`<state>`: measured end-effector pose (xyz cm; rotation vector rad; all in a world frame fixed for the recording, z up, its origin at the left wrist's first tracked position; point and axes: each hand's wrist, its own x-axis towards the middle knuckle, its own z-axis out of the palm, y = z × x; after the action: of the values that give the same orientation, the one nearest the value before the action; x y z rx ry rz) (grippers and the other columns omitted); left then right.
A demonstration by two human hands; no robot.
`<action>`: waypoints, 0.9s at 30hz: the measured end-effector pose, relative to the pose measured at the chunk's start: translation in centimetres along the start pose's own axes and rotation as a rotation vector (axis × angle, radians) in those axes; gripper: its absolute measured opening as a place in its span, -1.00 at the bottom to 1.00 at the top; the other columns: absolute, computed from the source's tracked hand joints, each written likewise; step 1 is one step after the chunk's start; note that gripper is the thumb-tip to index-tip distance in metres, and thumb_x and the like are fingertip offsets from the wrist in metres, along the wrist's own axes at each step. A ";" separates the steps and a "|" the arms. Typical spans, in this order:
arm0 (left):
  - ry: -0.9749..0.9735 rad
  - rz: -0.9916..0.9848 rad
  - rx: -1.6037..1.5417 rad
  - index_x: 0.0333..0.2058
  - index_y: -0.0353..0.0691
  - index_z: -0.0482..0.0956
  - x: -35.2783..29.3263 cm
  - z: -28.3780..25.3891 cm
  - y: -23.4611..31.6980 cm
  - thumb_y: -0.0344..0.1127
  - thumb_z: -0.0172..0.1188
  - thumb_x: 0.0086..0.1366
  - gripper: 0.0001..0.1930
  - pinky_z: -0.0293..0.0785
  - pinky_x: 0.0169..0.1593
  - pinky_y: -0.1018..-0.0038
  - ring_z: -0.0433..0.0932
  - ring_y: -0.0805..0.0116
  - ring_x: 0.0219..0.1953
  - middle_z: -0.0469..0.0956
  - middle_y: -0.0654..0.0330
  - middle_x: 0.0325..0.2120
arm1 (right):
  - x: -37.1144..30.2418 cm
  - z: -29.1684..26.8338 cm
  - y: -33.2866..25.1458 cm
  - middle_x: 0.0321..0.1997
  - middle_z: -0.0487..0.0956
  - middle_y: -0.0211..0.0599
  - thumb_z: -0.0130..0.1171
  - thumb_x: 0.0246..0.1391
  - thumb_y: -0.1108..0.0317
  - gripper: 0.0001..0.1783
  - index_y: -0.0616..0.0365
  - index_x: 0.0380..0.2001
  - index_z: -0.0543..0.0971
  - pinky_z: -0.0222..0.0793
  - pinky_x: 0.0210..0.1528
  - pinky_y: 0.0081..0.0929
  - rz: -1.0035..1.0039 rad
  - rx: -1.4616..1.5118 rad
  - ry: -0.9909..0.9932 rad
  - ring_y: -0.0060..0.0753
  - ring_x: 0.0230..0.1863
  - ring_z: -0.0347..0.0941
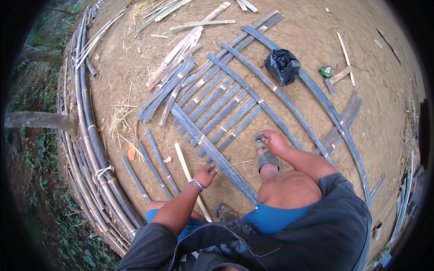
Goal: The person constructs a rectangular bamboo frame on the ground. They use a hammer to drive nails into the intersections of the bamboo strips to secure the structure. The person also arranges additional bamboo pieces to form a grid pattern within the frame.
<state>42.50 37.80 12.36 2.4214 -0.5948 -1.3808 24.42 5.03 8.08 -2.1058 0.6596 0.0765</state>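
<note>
My left hand (205,175), with a beaded bracelet (196,184) at the wrist, is over the ground beside a wide dark split-bamboo slat (226,168). Its fingers are loosely bent and hold nothing that I can see. Beside my sandaled foot (266,158), my right hand (274,142) has its fingers curled closed; whatever may be in them is hidden. Ahead lies a ladder-like bamboo lattice (221,110), its several cross slats set side by side between the wide slat and a long curved bamboo strip (246,86). More long strips (289,103) lie beyond it to the right.
A black plastic bag (282,67) rests on a curved strip. Right of it are a green-and-black tape measure (326,71) and a wooden-handled hammer (338,80). Long bamboo poles (92,131) line the left edge beside plants. Loose slats (167,90) and a pale stick (192,180) lie nearer.
</note>
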 end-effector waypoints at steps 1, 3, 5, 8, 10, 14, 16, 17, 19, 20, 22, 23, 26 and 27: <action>-0.011 -0.008 0.027 0.12 -0.35 0.57 0.1 -0.1 0.5 -0.08 0.25 0.36 -0.50 0.50 0.18 0.31 0.64 0.09 0.08 0.64 -0.07 0.04 | -0.1 0.0 0.4 -0.03 0.64 -0.04 0.22 0.08 0.47 -0.71 0.11 -0.09 0.65 0.48 0.10 -0.13 -0.008 -0.001 0.025 0.12 0.01 0.56; -0.026 -0.016 0.031 0.13 -0.35 0.56 0.5 0.1 0.9 -0.08 0.26 0.36 -0.49 0.50 0.18 0.31 0.64 0.09 0.08 0.64 -0.07 0.05 | -0.4 -0.1 0.7 -0.04 0.64 0.00 0.21 0.12 0.45 -0.74 0.13 -0.09 0.65 0.48 0.09 -0.11 -0.025 -0.001 0.071 0.15 0.00 0.56; -0.033 -0.017 -0.016 0.14 -0.35 0.55 0.6 0.3 0.6 -0.09 0.26 0.35 -0.48 0.51 0.18 0.31 0.64 0.09 0.08 0.64 -0.07 0.05 | -0.8 -0.4 0.7 -0.06 0.64 0.02 0.21 0.12 0.43 -0.73 0.13 -0.09 0.65 0.48 0.08 -0.09 -0.010 -0.006 0.071 0.16 -0.01 0.56; -0.028 -0.010 -0.023 0.14 -0.34 0.55 0.7 0.6 0.8 -0.09 0.28 0.35 -0.48 0.51 0.18 0.31 0.64 0.09 0.07 0.65 -0.06 0.04 | -1.2 -1.3 1.3 -0.08 0.65 0.00 0.24 0.12 0.39 -0.73 0.14 -0.09 0.65 0.50 0.03 -0.11 0.033 -0.030 0.083 0.12 -0.05 0.58; -0.016 -0.002 -0.057 0.14 -0.34 0.55 0.9 0.7 0.5 -0.09 0.30 0.32 -0.47 0.49 0.21 0.29 0.62 0.06 0.11 0.63 -0.07 0.06 | -1.5 -1.6 1.4 -0.08 0.65 -0.01 0.25 0.11 0.38 -0.72 0.13 -0.08 0.64 0.50 0.02 -0.11 0.078 -0.039 0.088 0.11 -0.05 0.58; 0.133 0.177 0.278 0.13 -0.35 0.54 0.9 -0.7 2.4 -0.10 0.33 0.28 -0.44 0.40 0.30 0.24 0.50 -0.03 0.23 0.56 -0.13 0.12 | -2.8 -2.5 1.6 -0.10 0.65 -0.03 0.26 0.10 0.38 -0.71 0.13 -0.08 0.65 0.51 0.00 -0.13 0.129 -0.069 0.121 0.08 -0.08 0.59; 0.172 0.199 0.400 0.27 -0.34 0.38 2.0 -1.5 2.3 -0.08 0.33 0.26 -0.30 0.21 0.42 0.17 0.24 -0.11 0.40 0.28 -0.18 0.33 | -3.4 -2.6 1.4 -0.11 0.65 -0.05 0.27 0.10 0.37 -0.71 0.14 -0.08 0.65 0.52 -0.03 -0.15 0.119 -0.071 0.140 0.05 -0.10 0.60; 0.208 0.203 0.466 0.32 -0.33 0.30 2.4 -1.9 2.8 -0.06 0.33 0.26 -0.24 0.15 0.45 0.14 0.16 -0.11 0.43 0.19 -0.17 0.38 | -3.7 -2.6 1.7 -0.12 0.66 -0.05 0.27 0.10 0.36 -0.71 0.14 -0.08 0.65 0.52 -0.03 -0.15 0.126 -0.064 0.144 0.04 -0.11 0.61; 0.245 0.175 0.568 0.40 -0.31 0.16 3.2 -2.9 3.5 -0.01 0.32 0.26 -0.13 0.04 0.49 0.09 0.02 -0.10 0.50 0.02 -0.14 0.46 | -4.2 -2.8 1.5 -0.12 0.65 -0.05 0.27 0.10 0.36 -0.70 0.13 -0.08 0.65 0.51 -0.02 -0.14 0.143 -0.065 0.137 0.05 -0.10 0.60; 0.243 0.145 0.602 0.43 -0.29 0.08 3.7 -3.4 3.6 0.02 0.31 0.25 -0.08 -0.01 0.50 0.06 -0.05 -0.08 0.52 -0.05 -0.12 0.49 | -4.6 -3.1 1.2 -0.12 0.64 -0.04 0.26 0.10 0.36 -0.70 0.12 -0.07 0.64 0.50 -0.02 -0.13 0.157 -0.076 0.126 0.06 -0.10 0.59; 0.216 0.093 0.658 0.47 -0.27 -0.03 4.6 -4.1 4.2 0.07 0.29 0.26 -0.01 -0.10 0.52 0.01 -0.15 -0.03 0.55 -0.16 -0.08 0.52 | -5.4 -3.5 1.1 -0.13 0.64 -0.03 0.25 0.11 0.36 -0.70 0.12 -0.07 0.64 0.50 -0.01 -0.13 0.178 -0.100 0.136 0.07 -0.10 0.58; 0.192 0.068 0.681 0.48 -0.26 -0.06 4.8 -4.4 4.6 0.09 0.28 0.27 0.00 -0.13 0.53 -0.01 -0.18 0.01 0.56 -0.18 -0.06 0.53 | -6.0 -3.6 1.4 -0.14 0.64 -0.04 0.25 0.11 0.36 -0.71 0.13 -0.07 0.64 0.50 -0.01 -0.13 0.183 -0.110 0.154 0.07 -0.11 0.58; 0.121 0.048 0.723 0.49 -0.25 -0.10 4.9 -5.4 4.7 0.14 0.24 0.29 0.02 -0.19 0.53 -0.03 -0.23 0.08 0.58 -0.22 -0.01 0.54 | -7.9 -5.3 0.6 -0.17 0.65 -0.03 0.26 0.10 0.37 -0.71 0.15 -0.09 0.65 0.51 -0.01 -0.14 0.190 -0.156 0.226 0.03 -0.12 0.60; 0.104 0.058 0.730 0.50 -0.25 -0.11 4.9 -5.7 5.0 0.16 0.22 0.30 0.02 -0.20 0.54 -0.03 -0.24 0.10 0.58 -0.23 0.00 0.55 | -8.7 -6.4 0.1 -0.18 0.65 -0.03 0.27 0.09 0.37 -0.71 0.16 -0.09 0.65 0.51 0.00 -0.14 0.187 -0.180 0.260 0.02 -0.12 0.61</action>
<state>48.63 31.34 13.74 2.9522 -1.3138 -1.1289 15.69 3.68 14.35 -2.2423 1.0379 -0.0366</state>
